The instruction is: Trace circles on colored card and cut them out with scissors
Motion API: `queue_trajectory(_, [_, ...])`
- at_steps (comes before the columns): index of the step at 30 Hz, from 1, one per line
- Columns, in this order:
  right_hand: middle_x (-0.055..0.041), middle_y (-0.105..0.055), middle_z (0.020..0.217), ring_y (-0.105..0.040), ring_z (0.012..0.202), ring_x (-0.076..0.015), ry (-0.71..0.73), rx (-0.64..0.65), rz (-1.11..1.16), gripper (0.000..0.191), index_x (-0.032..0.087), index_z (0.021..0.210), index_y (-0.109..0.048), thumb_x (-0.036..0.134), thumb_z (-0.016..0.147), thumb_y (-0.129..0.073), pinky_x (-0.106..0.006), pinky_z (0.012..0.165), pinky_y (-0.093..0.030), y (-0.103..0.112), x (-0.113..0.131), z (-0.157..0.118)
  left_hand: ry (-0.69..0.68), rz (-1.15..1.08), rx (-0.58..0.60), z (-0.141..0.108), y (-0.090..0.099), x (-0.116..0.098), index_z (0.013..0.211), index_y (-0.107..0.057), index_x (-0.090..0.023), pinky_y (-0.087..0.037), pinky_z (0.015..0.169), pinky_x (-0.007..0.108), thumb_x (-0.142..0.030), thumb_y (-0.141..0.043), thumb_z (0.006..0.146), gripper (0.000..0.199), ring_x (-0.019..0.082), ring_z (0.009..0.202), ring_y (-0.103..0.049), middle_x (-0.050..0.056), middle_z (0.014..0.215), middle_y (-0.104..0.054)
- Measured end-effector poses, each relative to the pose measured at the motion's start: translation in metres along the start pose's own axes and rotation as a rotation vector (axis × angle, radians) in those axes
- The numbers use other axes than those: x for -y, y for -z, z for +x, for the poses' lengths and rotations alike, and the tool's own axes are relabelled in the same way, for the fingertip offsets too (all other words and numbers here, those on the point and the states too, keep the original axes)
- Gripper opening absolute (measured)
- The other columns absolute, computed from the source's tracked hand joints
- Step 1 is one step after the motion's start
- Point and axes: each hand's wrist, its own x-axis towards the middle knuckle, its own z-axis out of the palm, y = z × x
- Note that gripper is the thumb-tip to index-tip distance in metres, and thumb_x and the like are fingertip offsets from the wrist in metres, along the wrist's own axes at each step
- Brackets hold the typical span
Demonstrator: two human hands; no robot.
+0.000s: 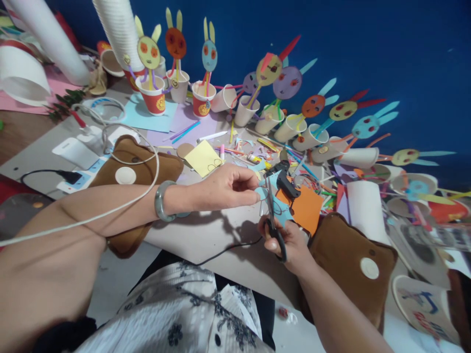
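Observation:
My right hand (289,243) is closed around the black handles of a pair of scissors (271,208), whose blades point away from me. A piece of light blue paper (282,212) with drawn outlines lies at the blades. My left hand (228,189), with a bracelet on its wrist, pinches the blue paper's left edge between thumb and fingers. Just beyond the scissors is a black glue gun (285,179). An orange paper sheet (307,208) sits to the right of the blue one. Left of them is a yellow paper square (204,158) with small drawn shapes.
Paper cups (152,95) with paper rabbit figures (148,52) stand in a row along the blue wall. Brown cushions (349,267) lie on both sides. A white cable (156,166) crosses over my left arm from a power strip (83,174). Paper scraps (246,146) litter the table.

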Motion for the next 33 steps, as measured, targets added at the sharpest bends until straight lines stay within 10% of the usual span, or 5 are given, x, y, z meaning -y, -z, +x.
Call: queue_trajectory(33, [0.0036, -0.042, 0.054, -0.036, 0.054, -0.0130, -0.030, -0.005, 0.082, 0.068, 0.023, 0.060, -0.044, 0.084, 0.066, -0.071, -0.028, 0.051, -0.028, -0.0034, -0.0020, 0.0004, 0.027, -0.078, 0.036, 0.0003, 0.0004, -0.0043, 0.063, -0.048, -0.017, -0.035, 0.055, 0.021, -0.026, -0.066, 0.076, 0.024, 0.007, 0.057, -0.042, -0.006, 0.058, -0.044])
